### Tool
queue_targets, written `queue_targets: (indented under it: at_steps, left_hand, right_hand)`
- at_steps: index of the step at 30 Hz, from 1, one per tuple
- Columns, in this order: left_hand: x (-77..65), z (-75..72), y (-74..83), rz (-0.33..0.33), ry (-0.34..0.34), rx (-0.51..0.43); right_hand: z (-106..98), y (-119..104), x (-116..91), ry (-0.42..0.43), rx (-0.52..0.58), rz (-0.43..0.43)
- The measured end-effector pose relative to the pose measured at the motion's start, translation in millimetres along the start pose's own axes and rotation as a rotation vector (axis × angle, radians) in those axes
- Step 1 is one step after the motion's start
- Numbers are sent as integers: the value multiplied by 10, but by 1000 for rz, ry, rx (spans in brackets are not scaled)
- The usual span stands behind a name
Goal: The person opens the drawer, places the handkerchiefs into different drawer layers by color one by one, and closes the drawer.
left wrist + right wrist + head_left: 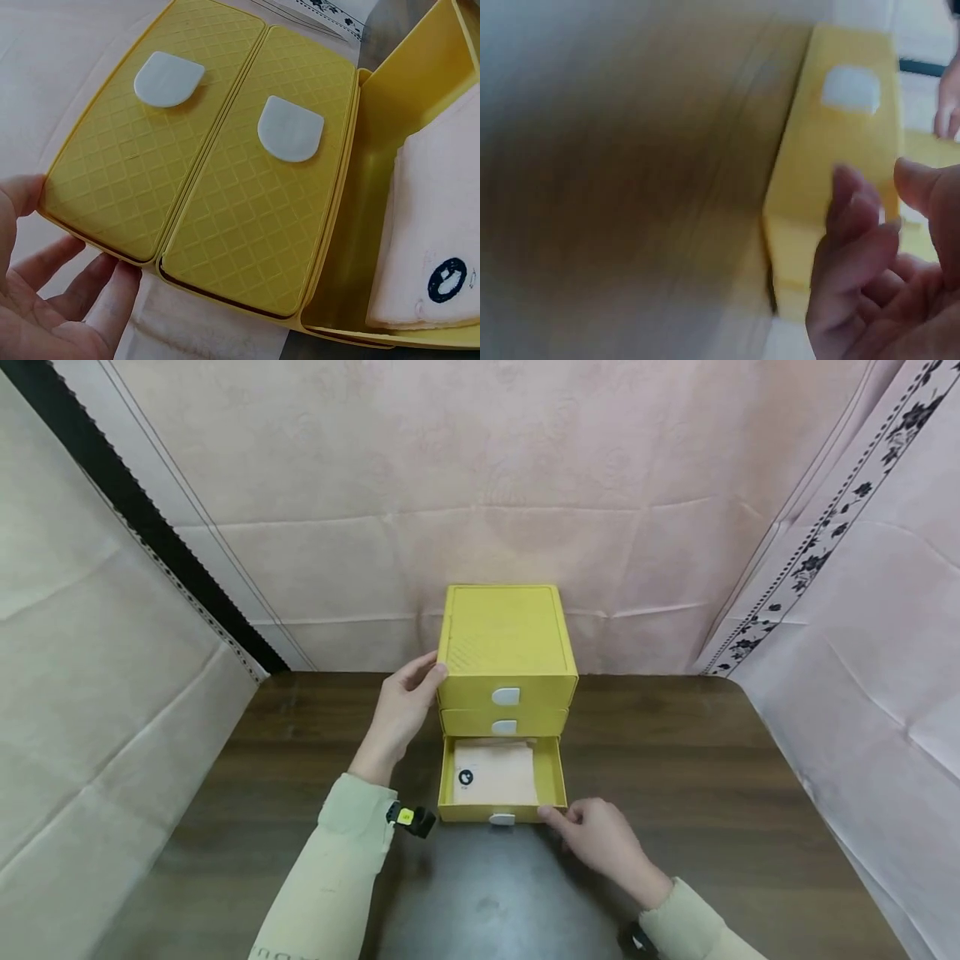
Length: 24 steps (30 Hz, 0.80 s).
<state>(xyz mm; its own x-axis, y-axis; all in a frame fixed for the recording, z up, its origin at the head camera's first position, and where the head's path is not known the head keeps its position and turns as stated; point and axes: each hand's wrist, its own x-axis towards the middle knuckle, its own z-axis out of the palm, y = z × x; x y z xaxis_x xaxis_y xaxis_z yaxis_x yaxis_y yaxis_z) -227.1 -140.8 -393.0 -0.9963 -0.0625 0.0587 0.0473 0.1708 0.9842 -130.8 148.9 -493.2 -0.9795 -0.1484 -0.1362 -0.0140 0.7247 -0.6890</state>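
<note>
A yellow drawer cabinet (506,631) stands on the table. Its two upper drawers are closed, and the bottom drawer (553,772) is pulled out. Inside the bottom drawer lies a pale folded paper or cloth (495,772) with a round dark mark. My left hand (401,710) touches the cabinet's upper left edge, thumb at the front corner and fingertips along the side. At the drawer's front right corner, my right hand (603,839) holds the rim, thumb over it and curled fingers outside. Blur softens that contact in the right wrist view.
White tabs (506,696) stick out from the drawer fronts. The dark wooden table (675,760) reaches back to a pale cloth wall (525,460). Cloth walls also rise at both sides.
</note>
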Motion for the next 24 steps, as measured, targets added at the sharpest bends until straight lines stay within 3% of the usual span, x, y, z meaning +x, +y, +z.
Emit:
queue_targets:
  at_steps: [2,5,9,12,15,24]
  left_hand:
    - [6,-6,2,-3,3,1]
    - [5,-10,9,-6,-3,-5]
    - [-9,6,13,-16,-12,-25]
    - [-4,13,25,-29,-9,-31]
    - [4,16,23,-35,-3,-35]
    - [-6,-4,-28,-22,-15,-52]
  right_hand:
    - [56,-44,-23,-105,85,16]
    - [181,-87,-3,-266,311,66]
    - [355,-133,48,-364,609,158]
    - [424,-168,106,-361,736,212]
    - [458,-196,188,-318,787,237]
    - [464,-253,632,-166,761,223]
